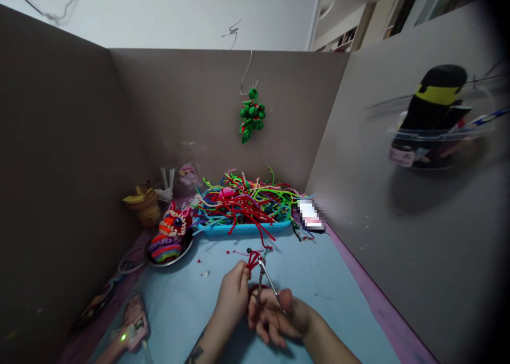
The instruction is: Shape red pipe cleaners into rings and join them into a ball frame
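My left hand (234,288) is closed, pinching red pipe cleaner (254,259) bent into loops near the fingertips. Beside it, my right hand (279,316) is turned palm up, with thumb and fingers on the spread handles of small silver scissors (268,275). Their tips point away from me and meet the red loops; whether they touch the wire cannot be made out. A bit of red also shows behind the handles. Just beyond the hands lie a small dark bead (249,250) and thin pipe cleaner scraps.
At the back, a blue tray (247,229) overflows with colourful pipe cleaners. A metal bowl (171,262) holds a striped figure at left. Nearer stands a pink glue gun (135,321) with a green light. A phone (311,215) lies right of the tray. Grey panels surround the blue mat.
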The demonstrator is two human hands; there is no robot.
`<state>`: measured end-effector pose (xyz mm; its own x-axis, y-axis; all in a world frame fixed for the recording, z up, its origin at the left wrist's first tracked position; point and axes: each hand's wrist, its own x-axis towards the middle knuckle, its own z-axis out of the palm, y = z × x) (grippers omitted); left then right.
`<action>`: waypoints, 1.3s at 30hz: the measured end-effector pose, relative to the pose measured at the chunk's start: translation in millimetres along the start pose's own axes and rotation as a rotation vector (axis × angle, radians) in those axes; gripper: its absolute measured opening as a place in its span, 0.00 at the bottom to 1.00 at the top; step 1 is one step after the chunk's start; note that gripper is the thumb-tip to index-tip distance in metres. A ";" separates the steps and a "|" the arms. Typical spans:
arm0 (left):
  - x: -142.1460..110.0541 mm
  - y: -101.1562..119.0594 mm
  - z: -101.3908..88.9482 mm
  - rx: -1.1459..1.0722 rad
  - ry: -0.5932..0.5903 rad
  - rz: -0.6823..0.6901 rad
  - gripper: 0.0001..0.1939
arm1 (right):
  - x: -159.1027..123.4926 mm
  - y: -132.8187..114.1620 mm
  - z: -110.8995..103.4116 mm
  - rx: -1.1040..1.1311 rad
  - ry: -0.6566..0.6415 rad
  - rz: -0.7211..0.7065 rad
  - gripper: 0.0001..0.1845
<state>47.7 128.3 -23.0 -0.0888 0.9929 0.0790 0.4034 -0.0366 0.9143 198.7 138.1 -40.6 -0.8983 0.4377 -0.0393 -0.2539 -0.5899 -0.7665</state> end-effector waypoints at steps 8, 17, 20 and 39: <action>-2.4 3.8 -5.7 0.229 0.061 0.008 0.12 | -7.0 -5.0 -0.9 -0.038 -0.118 0.090 0.50; -6.4 13.4 -5.7 0.543 0.005 0.073 0.11 | -4.2 -3.3 -9.3 -0.002 -0.078 0.033 0.50; -7.2 13.7 -4.9 0.554 0.002 0.143 0.11 | -3.1 -3.2 -9.7 0.004 -0.029 0.004 0.50; -10.0 7.9 -0.2 0.635 0.029 0.298 0.12 | 3.5 5.7 -1.0 0.180 0.000 -0.107 0.43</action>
<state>51.6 118.0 -16.4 0.0872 0.9471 0.3089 0.8677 -0.2245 0.4435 194.5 136.9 -45.8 -0.8625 0.5048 0.0363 -0.4084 -0.6517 -0.6391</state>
